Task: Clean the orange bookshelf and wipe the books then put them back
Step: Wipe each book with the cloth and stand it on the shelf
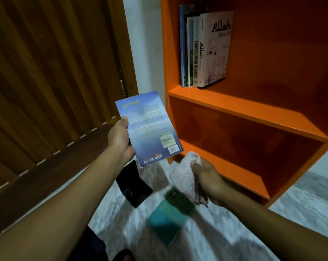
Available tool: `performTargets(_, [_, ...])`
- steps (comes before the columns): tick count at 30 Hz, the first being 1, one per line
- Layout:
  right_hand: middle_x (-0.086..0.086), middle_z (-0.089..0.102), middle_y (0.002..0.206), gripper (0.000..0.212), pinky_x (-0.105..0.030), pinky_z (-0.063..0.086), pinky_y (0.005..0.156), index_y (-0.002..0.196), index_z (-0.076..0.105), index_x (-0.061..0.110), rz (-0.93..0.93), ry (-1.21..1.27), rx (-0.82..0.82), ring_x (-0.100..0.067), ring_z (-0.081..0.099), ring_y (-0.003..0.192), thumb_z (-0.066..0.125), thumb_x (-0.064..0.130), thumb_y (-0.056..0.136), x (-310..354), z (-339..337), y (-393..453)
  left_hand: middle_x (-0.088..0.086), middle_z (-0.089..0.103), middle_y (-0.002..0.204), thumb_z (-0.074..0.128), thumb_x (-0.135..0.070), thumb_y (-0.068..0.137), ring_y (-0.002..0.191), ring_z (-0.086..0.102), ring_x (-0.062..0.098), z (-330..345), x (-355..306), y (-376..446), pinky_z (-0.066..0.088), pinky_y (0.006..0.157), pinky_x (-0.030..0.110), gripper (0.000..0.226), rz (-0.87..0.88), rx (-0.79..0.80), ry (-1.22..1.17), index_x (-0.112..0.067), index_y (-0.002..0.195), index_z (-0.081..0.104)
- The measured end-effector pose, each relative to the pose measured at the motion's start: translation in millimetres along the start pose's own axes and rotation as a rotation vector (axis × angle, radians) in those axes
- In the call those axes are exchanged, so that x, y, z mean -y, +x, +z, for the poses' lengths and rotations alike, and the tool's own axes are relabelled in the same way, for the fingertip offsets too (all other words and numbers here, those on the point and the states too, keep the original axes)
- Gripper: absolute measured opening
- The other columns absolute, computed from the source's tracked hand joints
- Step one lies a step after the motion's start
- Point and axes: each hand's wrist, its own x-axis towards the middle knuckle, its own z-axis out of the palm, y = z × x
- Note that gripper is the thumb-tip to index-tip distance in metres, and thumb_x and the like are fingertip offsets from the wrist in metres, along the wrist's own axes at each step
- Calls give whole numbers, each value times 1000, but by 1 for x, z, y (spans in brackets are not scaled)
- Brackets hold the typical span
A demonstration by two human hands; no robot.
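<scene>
Glossy paper cover on the blue book (pixel 150 129) — soft ribbed cloth (pixel 183 174) bunched below; the orange bookshelf (pixel 253 113) looks smooth, satin-painted, beside a slatted wooden door (pixel 51 72) — marbled floor (pixel 206 242).

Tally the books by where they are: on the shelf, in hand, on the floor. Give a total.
Standing on the orange bookshelf: about 5, packed spines, hard to separate
Held in left hand: 1, blue book
On floor: 2, dark book, green book
Total: about 8
</scene>
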Motion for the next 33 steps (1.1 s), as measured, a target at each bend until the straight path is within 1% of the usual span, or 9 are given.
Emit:
performTargets(3, [-12, 74, 102, 22, -34, 56, 73, 117, 59, 15, 182, 376, -93, -26, 72, 88, 40, 21, 107, 23, -3, 4, 12, 73, 115, 47, -35, 104, 102, 70, 36, -1, 8, -3, 52, 91, 60, 27, -54, 37, 84, -18, 112, 65])
performTargets(6, [-16, 74, 109, 30, -44, 58, 77, 125, 59, 12, 295, 614, 0, -33, 73, 93, 42, 28, 106, 39, -2, 2, 12, 75, 110, 46, -35, 104, 98, 72, 36, 6, 20, -11, 55, 87, 59, 30, -63, 80, 172, -17, 118, 65])
performTargets(12, [-18, 72, 113, 28, -38, 60, 72, 124, 63, 1, 128, 574, 148, -32, 72, 92, 57, 6, 96, 47, 8, -16, 14, 70, 116, 45, -27, 105, 93, 70, 28, 17, 42, -13, 56, 76, 39, 27, 182, 51, 478, -13, 120, 62])
performTargets(17, [-15, 73, 107, 21, -30, 56, 64, 112, 58, 8, -64, 473, 43, -26, 73, 85, 55, -4, 95, 54, 13, -18, 3, 17, 164, 55, -27, 100, 148, 24, 21, 13, 53, -13, 26, 120, 42, 71, 636, 124, 1105, -22, 158, 13])
performTargets(21, [-2, 66, 96, 21, -32, 52, 65, 108, 57, 24, -300, -56, -53, -19, 65, 84, 61, 9, 95, 38, 17, -19, 1, 40, 150, 56, -37, 99, 112, 58, 17, 26, 64, -31, 53, 99, 43, 82, 437, 326, 923, -40, 156, -4])
performTargets(24, [11, 56, 92, 18, -18, 36, 66, 107, 57, 29, -471, -357, -28, -6, 50, 80, 62, 17, 94, 27, 22, -22, 4, 57, 130, 55, -28, 99, 103, 65, 29, 26, 75, -32, 57, 90, 51, 87, 361, 171, 796, -42, 153, -11])
performTargets(27, [13, 46, 95, 28, -23, 31, 69, 108, 55, 30, -555, -555, -67, -10, 43, 90, 67, 17, 86, 23, 25, -22, 10, 62, 102, 48, -12, 97, 89, 65, 25, 24, 78, -26, 57, 85, 50, 69, 354, 36, 705, -28, 153, 11])
performTargets(31, [7, 52, 99, 27, -20, 43, 70, 108, 60, 29, -472, -505, 43, -4, 52, 87, 73, 32, 85, 34, 22, -22, 7, 61, 121, 47, -10, 100, 106, 63, 27, 21, 73, -18, 53, 95, 48, 52, 386, -21, 639, -22, 146, 28])
performTargets(33, [3, 63, 93, 17, -8, 42, 58, 102, 64, 20, -308, -233, 29, 2, 57, 71, 72, 15, 88, 48, 18, -21, 8, 62, 127, 49, -10, 99, 110, 64, 28, 19, 70, -14, 52, 97, 51, 50, 397, -19, 612, -24, 144, 33])
